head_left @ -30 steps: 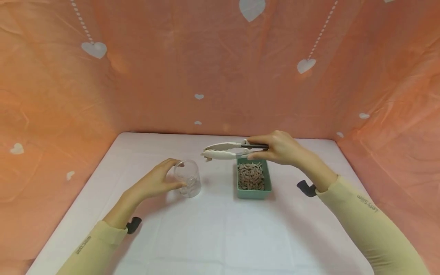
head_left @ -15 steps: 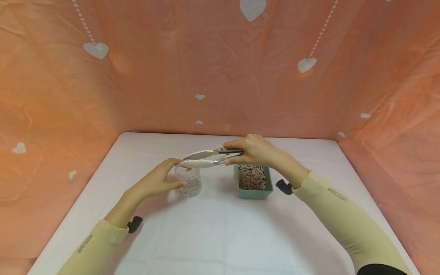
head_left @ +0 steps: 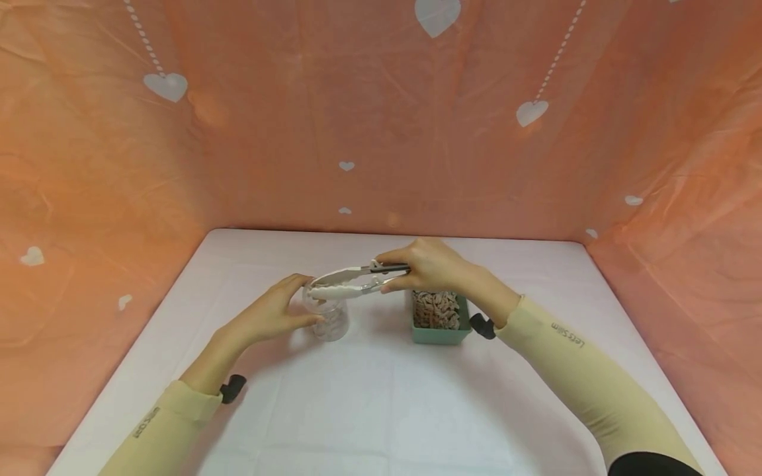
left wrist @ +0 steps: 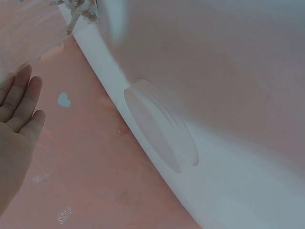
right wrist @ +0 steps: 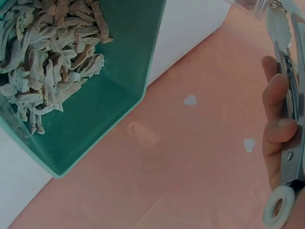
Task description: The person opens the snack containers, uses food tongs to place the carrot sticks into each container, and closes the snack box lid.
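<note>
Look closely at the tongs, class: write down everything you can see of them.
The tongs have grey, metallic-looking arms ending in white, wavy-edged heads. The right wrist view shows a rivet and, at the handle end, an off-white ring beside a small black part. The right hand grips them roughly level, pointing to the person's left, with the heads at the mouth of the clear jar. Whether the tips touch the jar cannot be told.

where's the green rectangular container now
In the head view, the green rectangular container stands right of centre on the white table, right of the clear cylindrical jar, partly hidden by the right hand.
</note>
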Available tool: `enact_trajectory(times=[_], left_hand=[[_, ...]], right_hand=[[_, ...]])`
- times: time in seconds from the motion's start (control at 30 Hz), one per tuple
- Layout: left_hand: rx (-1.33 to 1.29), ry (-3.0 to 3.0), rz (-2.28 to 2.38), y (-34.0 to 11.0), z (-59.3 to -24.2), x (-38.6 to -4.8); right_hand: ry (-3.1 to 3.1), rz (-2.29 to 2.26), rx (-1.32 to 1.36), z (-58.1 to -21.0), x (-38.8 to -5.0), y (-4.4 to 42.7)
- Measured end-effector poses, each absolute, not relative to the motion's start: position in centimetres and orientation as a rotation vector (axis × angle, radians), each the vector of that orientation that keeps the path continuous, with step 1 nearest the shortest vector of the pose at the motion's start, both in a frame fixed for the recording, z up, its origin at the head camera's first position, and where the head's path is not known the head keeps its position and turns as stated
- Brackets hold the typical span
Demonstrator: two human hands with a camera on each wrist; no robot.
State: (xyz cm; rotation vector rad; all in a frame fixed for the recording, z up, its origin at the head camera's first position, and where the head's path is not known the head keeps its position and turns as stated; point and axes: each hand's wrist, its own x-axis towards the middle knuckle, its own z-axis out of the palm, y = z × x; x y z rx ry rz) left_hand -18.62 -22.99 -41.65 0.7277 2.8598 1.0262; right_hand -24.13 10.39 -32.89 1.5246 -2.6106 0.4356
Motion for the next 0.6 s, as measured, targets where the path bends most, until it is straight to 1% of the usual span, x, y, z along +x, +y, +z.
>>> enact_trajectory(times=[0.6], left_hand=[[0.725,2.867,1.012,-22.86,-41.66,-18.57]], right_hand=[[-2.643,0.456,1.457,-33.44,-23.89,10.83]])
